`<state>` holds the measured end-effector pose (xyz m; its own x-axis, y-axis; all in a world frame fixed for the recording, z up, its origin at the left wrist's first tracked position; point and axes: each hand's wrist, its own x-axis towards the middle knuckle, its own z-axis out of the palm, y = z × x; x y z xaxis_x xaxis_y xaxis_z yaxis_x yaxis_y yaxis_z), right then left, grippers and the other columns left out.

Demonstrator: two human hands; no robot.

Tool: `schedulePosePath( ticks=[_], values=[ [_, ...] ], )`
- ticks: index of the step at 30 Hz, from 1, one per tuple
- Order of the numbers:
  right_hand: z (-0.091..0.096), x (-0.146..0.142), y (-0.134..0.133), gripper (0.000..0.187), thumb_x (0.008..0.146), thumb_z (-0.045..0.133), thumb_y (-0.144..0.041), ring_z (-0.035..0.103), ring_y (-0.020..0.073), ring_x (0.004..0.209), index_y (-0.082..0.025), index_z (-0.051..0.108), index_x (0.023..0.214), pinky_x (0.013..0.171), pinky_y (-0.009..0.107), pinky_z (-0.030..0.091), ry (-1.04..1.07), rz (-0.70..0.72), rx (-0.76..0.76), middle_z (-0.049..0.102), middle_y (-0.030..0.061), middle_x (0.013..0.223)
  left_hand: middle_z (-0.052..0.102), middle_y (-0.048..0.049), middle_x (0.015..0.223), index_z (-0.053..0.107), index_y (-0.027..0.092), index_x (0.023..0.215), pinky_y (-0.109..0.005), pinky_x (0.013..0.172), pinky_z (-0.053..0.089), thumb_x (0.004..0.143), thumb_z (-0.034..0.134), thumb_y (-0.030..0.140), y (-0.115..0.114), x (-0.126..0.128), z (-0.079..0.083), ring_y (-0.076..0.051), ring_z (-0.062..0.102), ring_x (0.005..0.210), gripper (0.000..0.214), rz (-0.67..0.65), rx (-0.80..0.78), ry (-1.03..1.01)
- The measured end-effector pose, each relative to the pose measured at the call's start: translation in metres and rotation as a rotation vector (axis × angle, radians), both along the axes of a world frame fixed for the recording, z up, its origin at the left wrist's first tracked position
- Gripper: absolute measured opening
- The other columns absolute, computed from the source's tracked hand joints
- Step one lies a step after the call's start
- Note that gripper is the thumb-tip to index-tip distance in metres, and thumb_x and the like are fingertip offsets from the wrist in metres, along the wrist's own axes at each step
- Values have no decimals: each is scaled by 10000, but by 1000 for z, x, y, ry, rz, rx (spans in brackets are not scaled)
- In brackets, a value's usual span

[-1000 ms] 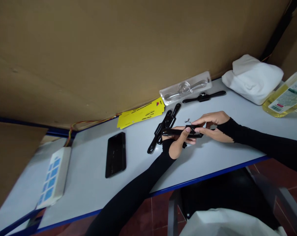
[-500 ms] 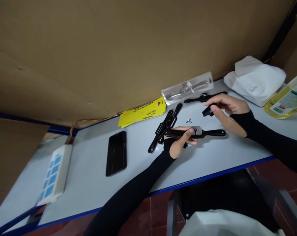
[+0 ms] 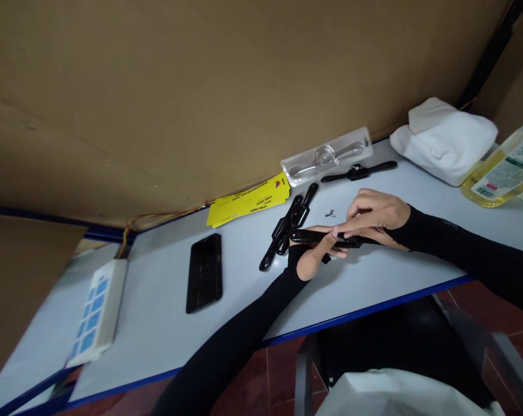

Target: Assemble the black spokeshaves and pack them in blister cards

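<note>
Black tool (image 3: 307, 236): gripped in left hand (image 3: 318, 253); right hand (image 3: 376, 215) at middle, hold unclear. Nearside of tool: open counter (image 3: 374, 277), blue edge (image 3: 331, 325). Rightward: bottle (image 3: 499, 179), cropped.

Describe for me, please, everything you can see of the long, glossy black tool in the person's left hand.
The long, glossy black tool looks like painted metal or hard plastic; which, I cannot tell. It lies sideways above the pale grey tabletop, one smooth, rounded handle end pointing to the picture's left. The left hand grips it near the middle, thumb across it. The right hand has its fingers at the middle, seemingly touching, and hides much of that part and the other end.
</note>
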<state>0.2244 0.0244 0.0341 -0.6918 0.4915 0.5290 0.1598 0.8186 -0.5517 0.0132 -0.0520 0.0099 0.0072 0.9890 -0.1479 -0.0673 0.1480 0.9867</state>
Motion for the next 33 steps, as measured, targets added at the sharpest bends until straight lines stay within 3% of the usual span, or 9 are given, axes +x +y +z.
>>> schedulePosePath(
  ticks=[5,8,11,13,16,21,24,29,33],
  values=[
    [5,-10,-8,378,910,771,-568,540,147,748,-191,784,910,668,287,466,-33,-164,-354,630,27,897,811,-85,768,784,165,948,-349,577,688,777,855,643,4,-4,-9,-280,796,625,512,-12,48,-53],
    [1,-9,-11,303,1022,653,-465,548,142,786,-217,804,1110,714,283,477,-3,-107,-261,642,40,962,789,-83,701,763,164,898,-356,522,676,772,827,699,6,-6,-14,-283,777,567,553,-28,60,-70],
    [-6,-4,-11,354,1062,610,-386,578,124,783,-233,714,1364,745,276,500,18,-21,-119,680,50,1046,785,-81,688,760,160,922,-348,523,673,796,829,664,4,-5,-9,-289,783,578,524,-23,34,-45],
    [-9,-1,-10,380,1034,663,-416,604,121,750,-202,714,1344,729,274,512,6,-24,-82,711,60,1045,794,-88,703,768,146,969,-343,556,679,801,849,617,2,-4,-4,-296,796,616,507,-34,0,-1],
    [-9,-1,-9,302,1043,646,-423,644,137,757,-179,781,1161,724,271,508,-56,-42,-53,754,59,950,798,-106,711,770,126,937,-332,563,680,779,861,622,1,-3,-1,-300,800,627,529,-39,-29,37],
    [-3,-1,-15,271,973,709,-364,588,108,633,-184,798,1155,572,223,441,-118,-96,-291,745,11,803,803,-103,728,774,133,865,-316,527,675,776,867,604,3,0,-8,-277,787,586,488,53,17,20],
    [0,0,-15,298,963,695,-343,544,98,595,-176,801,1186,596,228,457,-123,-83,-405,740,6,774,795,-94,701,771,135,865,-320,519,677,756,877,614,2,2,-7,-277,784,576,503,58,36,-1],
    [1,1,-13,297,985,682,-369,592,120,653,-197,819,1185,674,251,489,-134,-78,-420,776,21,816,811,-103,747,758,135,908,-322,581,690,764,890,570,-4,4,8,-287,804,641,476,52,27,30],
    [-2,-1,-16,314,973,695,-378,625,131,687,-206,825,1202,690,259,512,-93,-96,-459,808,41,896,811,-107,748,754,140,873,-327,549,683,752,908,527,-3,3,9,-293,796,615,433,57,43,54]
  ],
)
